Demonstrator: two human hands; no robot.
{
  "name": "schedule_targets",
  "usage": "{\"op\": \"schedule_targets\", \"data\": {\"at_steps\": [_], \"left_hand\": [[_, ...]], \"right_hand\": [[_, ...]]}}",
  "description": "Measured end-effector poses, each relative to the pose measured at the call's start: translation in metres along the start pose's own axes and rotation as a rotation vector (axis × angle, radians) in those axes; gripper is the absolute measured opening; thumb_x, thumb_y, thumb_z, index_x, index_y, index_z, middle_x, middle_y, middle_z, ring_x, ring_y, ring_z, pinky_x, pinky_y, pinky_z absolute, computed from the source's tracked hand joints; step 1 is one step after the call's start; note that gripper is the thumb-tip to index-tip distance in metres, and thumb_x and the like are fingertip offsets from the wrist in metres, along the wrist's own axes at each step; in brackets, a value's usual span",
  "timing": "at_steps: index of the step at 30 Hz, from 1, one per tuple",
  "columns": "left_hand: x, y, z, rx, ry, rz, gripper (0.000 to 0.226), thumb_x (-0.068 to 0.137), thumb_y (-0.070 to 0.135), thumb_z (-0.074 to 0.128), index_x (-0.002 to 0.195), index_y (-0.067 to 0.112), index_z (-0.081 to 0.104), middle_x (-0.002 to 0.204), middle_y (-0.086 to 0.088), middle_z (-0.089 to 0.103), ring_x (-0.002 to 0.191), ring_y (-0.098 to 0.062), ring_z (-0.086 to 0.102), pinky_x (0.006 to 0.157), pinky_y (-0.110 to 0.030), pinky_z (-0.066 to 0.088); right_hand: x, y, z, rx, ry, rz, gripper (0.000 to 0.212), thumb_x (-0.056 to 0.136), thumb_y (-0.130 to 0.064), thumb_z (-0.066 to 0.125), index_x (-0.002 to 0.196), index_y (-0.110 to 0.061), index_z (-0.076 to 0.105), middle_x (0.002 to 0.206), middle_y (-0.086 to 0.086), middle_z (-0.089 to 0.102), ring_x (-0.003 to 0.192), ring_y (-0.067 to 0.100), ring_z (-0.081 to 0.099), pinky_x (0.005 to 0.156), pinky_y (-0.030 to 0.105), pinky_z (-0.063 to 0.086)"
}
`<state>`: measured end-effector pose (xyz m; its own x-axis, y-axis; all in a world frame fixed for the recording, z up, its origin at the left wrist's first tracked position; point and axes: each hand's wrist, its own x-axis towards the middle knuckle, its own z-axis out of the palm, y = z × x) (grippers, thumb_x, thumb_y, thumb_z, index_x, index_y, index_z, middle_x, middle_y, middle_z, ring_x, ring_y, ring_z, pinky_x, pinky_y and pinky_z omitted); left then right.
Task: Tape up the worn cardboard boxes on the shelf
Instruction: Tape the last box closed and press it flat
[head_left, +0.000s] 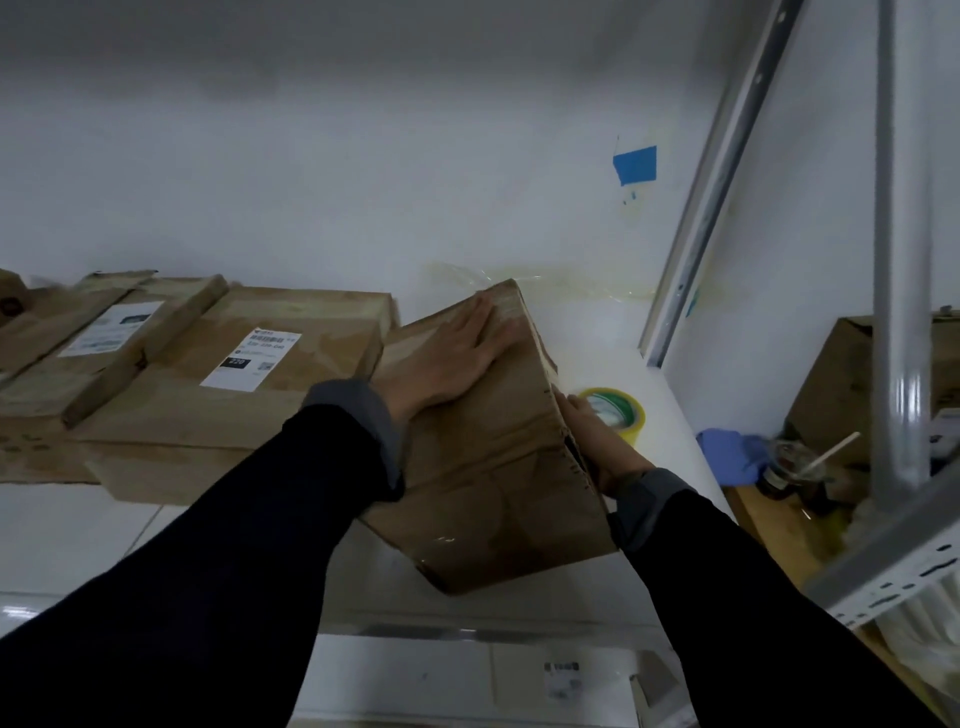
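Both dark sleeves w/ grey cuffs fill the near part of the head view, reaching fwd to the worn brown cardboard box (483, 457) tilted up on the white shelf board (639, 374), one corner low toward me, far corner raised near the wall. My left hand (447, 358) lies flat on the box's upper face, fingers straight & together, pressing near the far top edge, nothing curled round. My right hand (597, 441) sits against the box's right side, partly hidden by the ragged edge; palm & fingers touch the cardboard, but can't tell how far the fingers are bent. Just right of that hand, a roll of yellowish clear packing tape (615, 413) lies flat on the shelf, beside the box. Left of the box, touching or nearly so, flat brown cartons w/ white shipping labels (208, 374) lie on the same shelf, already showing tape strips. On the white wall behind, a blue tape patch (636, 163) & bits of clear tape. Right side: grey metal shelf upright (898, 260), a blue glove (727, 454) & a plastic cup w/ straw (795, 462) lower down beyond the shelf edge, another brown carton (841, 384) behind them.
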<state>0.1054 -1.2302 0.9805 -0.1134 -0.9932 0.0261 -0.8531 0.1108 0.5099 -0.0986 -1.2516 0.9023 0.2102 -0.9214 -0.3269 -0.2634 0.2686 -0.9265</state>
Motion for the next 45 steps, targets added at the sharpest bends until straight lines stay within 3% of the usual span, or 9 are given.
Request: {"op": "schedule_targets", "data": {"at_steps": [6, 11, 18, 23, 27, 31, 36, 40, 45], "left_hand": [[-0.021, -0.036, -0.009, 0.038, 0.035, -0.064, 0.060, 0.110, 0.041, 0.014, 0.160, 0.008, 0.010, 0.168, -0.006, 0.000, 0.155, -0.015, 0.000, 0.121, -0.025, -0.002], [-0.046, -0.067, -0.012, -0.290, 0.140, -0.316, 0.107, 0.079, 0.094, 0.016, 0.160, 0.025, 0.017, 0.163, -0.001, 0.028, 0.148, -0.024, 0.029, 0.121, -0.042, 0.021], [-0.069, -0.061, -0.025, -0.886, 0.131, -0.465, 0.065, 0.095, 0.073, 0.038, 0.128, 0.025, 0.064, 0.113, -0.006, 0.075, 0.096, -0.020, 0.073, 0.094, -0.037, 0.055], [-0.072, -0.034, -0.078, -0.805, 0.076, -0.279, 0.069, 0.095, 0.076, 0.023, 0.114, 0.029, 0.069, 0.109, 0.004, 0.077, 0.099, -0.014, 0.073, 0.081, -0.028, 0.058], [-0.063, -0.017, -0.096, -0.633, -0.068, -0.209, 0.088, 0.086, 0.087, 0.018, 0.146, 0.031, 0.049, 0.135, 0.014, 0.063, 0.124, -0.004, 0.059, 0.112, -0.032, 0.040], [-0.049, 0.010, -0.085, -0.463, -0.111, -0.149, 0.091, 0.086, 0.088, 0.012, 0.157, 0.034, 0.031, 0.155, 0.017, 0.038, 0.141, -0.004, 0.036, 0.118, -0.030, 0.022], [-0.037, 0.023, -0.061, -0.172, -0.095, -0.056, 0.080, 0.095, 0.076, 0.008, 0.160, 0.030, 0.019, 0.165, 0.011, 0.021, 0.151, -0.010, 0.022, 0.124, -0.034, 0.014], [-0.032, 0.015, -0.036, 0.138, 0.090, 0.064, 0.082, 0.090, 0.082, 0.007, 0.133, 0.027, 0.049, 0.143, 0.000, 0.052, 0.131, -0.018, 0.048, 0.115, -0.047, 0.033], [-0.039, 0.032, 0.013, 0.249, -0.045, 0.095, 0.077, 0.101, 0.065, 0.016, 0.161, 0.021, -0.004, 0.167, 0.008, -0.015, 0.153, -0.008, -0.013, 0.125, -0.033, -0.003]], "right_hand": [[0.006, 0.006, 0.004, -0.043, 0.013, -0.041, 0.136, 0.046, -0.103, 0.048, 0.150, -0.016, 0.034, 0.146, 0.005, 0.049, 0.130, 0.029, 0.051, 0.112, 0.049, 0.039], [0.001, -0.002, 0.009, -0.087, 0.002, -0.062, 0.127, 0.051, -0.095, 0.045, 0.153, -0.021, 0.031, 0.149, 0.007, 0.045, 0.132, 0.029, 0.048, 0.114, 0.048, 0.037], [0.003, 0.011, 0.022, 0.118, 0.094, -0.104, 0.067, 0.064, -0.085, 0.057, 0.116, -0.044, 0.052, 0.132, 0.008, 0.056, 0.113, 0.024, 0.060, 0.096, 0.046, 0.053], [0.005, -0.009, 0.019, 0.509, -0.346, 0.232, 0.120, 0.048, -0.092, 0.069, 0.140, -0.016, 0.054, 0.139, 0.015, 0.058, 0.125, 0.037, 0.058, 0.109, 0.055, 0.041], [-0.012, -0.023, 0.015, 0.662, -0.523, 0.142, 0.107, 0.072, -0.092, 0.043, 0.142, -0.012, 0.052, 0.141, 0.017, 0.057, 0.129, 0.038, 0.054, 0.111, 0.053, 0.039], [-0.014, -0.018, 0.027, 0.612, -0.389, 0.083, 0.066, 0.092, -0.064, 0.051, 0.138, -0.017, 0.056, 0.131, 0.012, 0.065, 0.121, 0.030, 0.062, 0.098, 0.046, 0.052], [0.000, -0.009, 0.036, 0.432, -0.141, 0.078, 0.064, 0.095, -0.048, 0.061, 0.139, -0.003, 0.050, 0.115, 0.008, 0.066, 0.101, 0.022, 0.064, 0.091, 0.035, 0.051], [-0.001, -0.026, 0.022, 0.279, 0.031, -0.067, 0.067, 0.099, -0.038, 0.058, 0.153, -0.011, 0.029, 0.129, 0.007, 0.056, 0.106, 0.022, 0.055, 0.089, 0.037, 0.043], [-0.018, -0.079, 0.023, 0.157, 0.063, -0.364, 0.060, 0.093, -0.066, 0.041, 0.134, -0.024, 0.053, 0.137, 0.003, 0.056, 0.119, 0.020, 0.058, 0.102, 0.045, 0.048]]}}
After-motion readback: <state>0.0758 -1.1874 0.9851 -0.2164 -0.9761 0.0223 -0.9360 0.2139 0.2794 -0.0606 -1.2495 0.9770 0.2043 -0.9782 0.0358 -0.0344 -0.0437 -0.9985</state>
